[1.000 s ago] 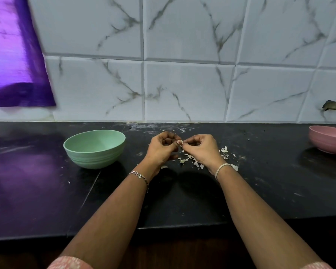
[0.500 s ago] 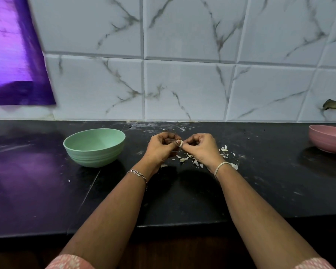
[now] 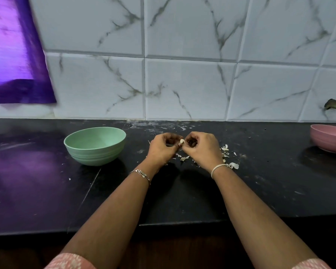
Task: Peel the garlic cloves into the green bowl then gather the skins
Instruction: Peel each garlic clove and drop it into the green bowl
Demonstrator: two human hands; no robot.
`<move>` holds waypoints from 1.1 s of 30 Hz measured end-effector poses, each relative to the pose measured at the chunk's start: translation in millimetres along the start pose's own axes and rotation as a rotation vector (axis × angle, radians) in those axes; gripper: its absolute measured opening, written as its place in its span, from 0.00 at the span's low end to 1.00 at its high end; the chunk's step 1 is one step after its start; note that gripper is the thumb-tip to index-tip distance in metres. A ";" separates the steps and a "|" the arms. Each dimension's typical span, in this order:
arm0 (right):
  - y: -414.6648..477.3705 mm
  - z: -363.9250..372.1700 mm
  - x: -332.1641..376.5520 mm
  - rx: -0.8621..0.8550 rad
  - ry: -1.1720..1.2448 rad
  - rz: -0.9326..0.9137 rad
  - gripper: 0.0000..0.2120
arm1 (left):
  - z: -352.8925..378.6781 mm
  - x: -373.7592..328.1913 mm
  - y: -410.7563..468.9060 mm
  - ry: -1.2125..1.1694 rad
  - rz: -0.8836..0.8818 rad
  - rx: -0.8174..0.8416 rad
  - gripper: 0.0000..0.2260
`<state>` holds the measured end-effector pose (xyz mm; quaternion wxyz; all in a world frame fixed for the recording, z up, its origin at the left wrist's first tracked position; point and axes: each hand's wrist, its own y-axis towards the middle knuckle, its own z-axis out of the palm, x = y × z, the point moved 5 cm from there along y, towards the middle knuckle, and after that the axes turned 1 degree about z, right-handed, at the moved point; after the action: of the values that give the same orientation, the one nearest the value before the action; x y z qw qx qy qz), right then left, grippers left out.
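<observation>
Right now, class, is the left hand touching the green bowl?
Apart. The head view shows bare black counter between the left hand and the green bowl; that hand and the right hand pinch the garlic clove.

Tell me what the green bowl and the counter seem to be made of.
Green bowl: likely matte plastic or similar, given its dull even colour and moulded ridges. Counter: probably polished black stone; it shows a glossy purple reflection.

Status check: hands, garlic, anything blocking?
Left hand and right hand pinch garlic clove between them. Green bowl to their left, unobstructed. Skins scattered on counter.
</observation>
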<state>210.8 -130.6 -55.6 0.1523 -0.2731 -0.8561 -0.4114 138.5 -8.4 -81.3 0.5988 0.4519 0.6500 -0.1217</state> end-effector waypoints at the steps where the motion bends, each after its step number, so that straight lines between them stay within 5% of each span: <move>1: 0.2 -1.5 -0.6 -0.014 -0.011 0.013 0.02 | 0.4 -0.9 -0.5 0.010 0.006 0.008 0.05; 8: 0.4 -11.5 -14.9 -0.086 -0.136 0.215 0.07 | 4.0 -3.0 -5.4 -0.192 -0.074 0.045 0.07; 13: 0.4 -11.9 -24.6 0.034 -0.246 0.286 0.10 | 4.3 -4.4 -8.8 -0.369 -0.128 0.082 0.09; 26: 1.0 -10.0 -24.8 -0.015 -0.303 0.263 0.03 | -2.2 -5.5 -8.5 -0.463 -0.192 -0.018 0.05; 29: -0.1 -12.1 -24.2 -0.025 -0.310 0.252 0.08 | -4.5 -6.4 -8.8 -0.475 -0.202 -0.064 0.04; 33: 0.2 0.2 -12.2 0.116 -0.126 0.084 0.08 | -12.1 -5.2 -4.7 -0.503 -0.203 -0.160 0.02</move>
<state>220.8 -134.5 -61.5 0.1309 -0.3246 -0.8743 -0.3363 126.4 -4.9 -75.4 0.7598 0.2912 0.5305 -0.2376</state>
